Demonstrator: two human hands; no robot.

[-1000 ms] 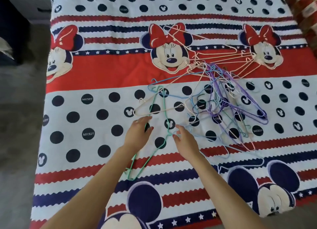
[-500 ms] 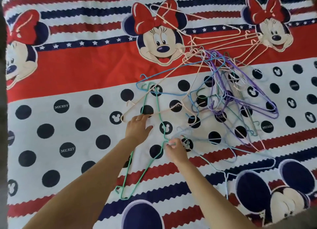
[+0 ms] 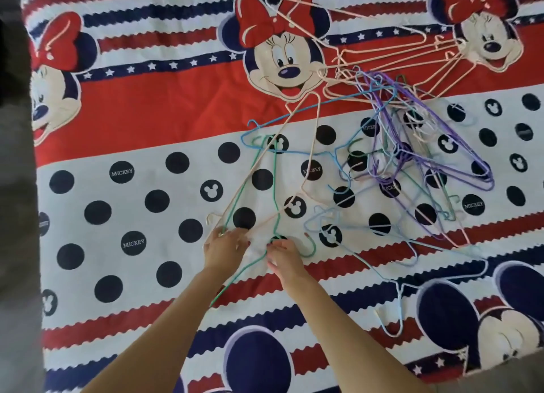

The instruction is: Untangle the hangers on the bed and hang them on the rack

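A person is leaning over a bed covered with a red, white and navy cartoon-mouse quilt, both bare forearms reaching forward from the bottom of the view.

The left hand is lying palm down on the white, dotted band of the quilt, its fingers lightly bent. The fingertips are touching the near corner of a thin pale pink wire hanger, and are meeting the green wire beside it. Whether they are actually gripping either wire, I cannot tell.

The right hand is sitting just beside the left, fingers curled in, pinching the neck of a thin green wire hanger close to its hook. That hook is curving out to the right of the knuckles. One green arm is running back toward the person, passing between the two wrists; the rest of the hanger is stretching away up the quilt, crossing under the pink one.

Farther away and to the right, a tangled heap of thin purple, blue and pink wire hangers is lying across the dotted band and the red stripe. Its pink ones are fanning out toward a printed mouse face at the upper right. A loose pale blue wire hanger is trailing toward the near right. All the hangers are lying on the bed.
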